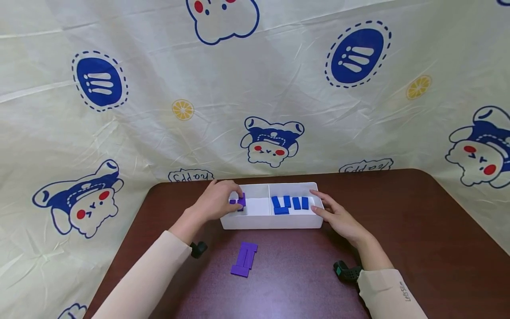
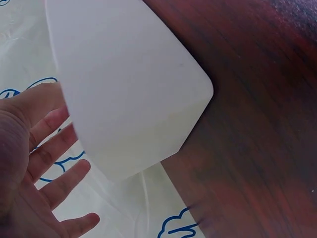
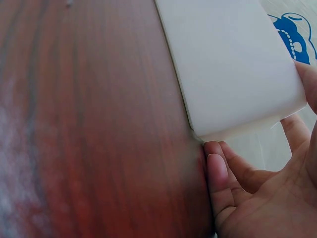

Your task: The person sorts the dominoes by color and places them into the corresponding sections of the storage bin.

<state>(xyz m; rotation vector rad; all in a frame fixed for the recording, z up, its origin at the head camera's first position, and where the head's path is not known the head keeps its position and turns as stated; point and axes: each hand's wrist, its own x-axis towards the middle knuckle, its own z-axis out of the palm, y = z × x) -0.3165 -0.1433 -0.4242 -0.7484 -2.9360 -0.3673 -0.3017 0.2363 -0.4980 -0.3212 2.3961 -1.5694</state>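
A white two-compartment box [image 1: 272, 223] stands on the table. Over its left compartment, my left hand [image 1: 217, 199] pinches a purple block [image 1: 242, 200] between thumb and forefinger; another bit of purple shows beside it, partly covered by the fingers. In the left wrist view the box wall hides the fingertips of my left hand [image 2: 37, 153]. My right hand [image 1: 338, 219] holds the box's right end, thumb and forefinger over the rim. In the right wrist view the other fingers [image 3: 217, 171] lie curled against the end wall. Several blue blocks [image 1: 281, 211] lie flat in the right compartment.
Several purple blocks [image 1: 244, 259] lie together on the dark wooden table [image 1: 295, 274], in front of the box. Behind the table's far edge hangs a pale printed cloth [image 1: 223, 146]. A dark band [image 1: 347, 271] sits on the right wrist.
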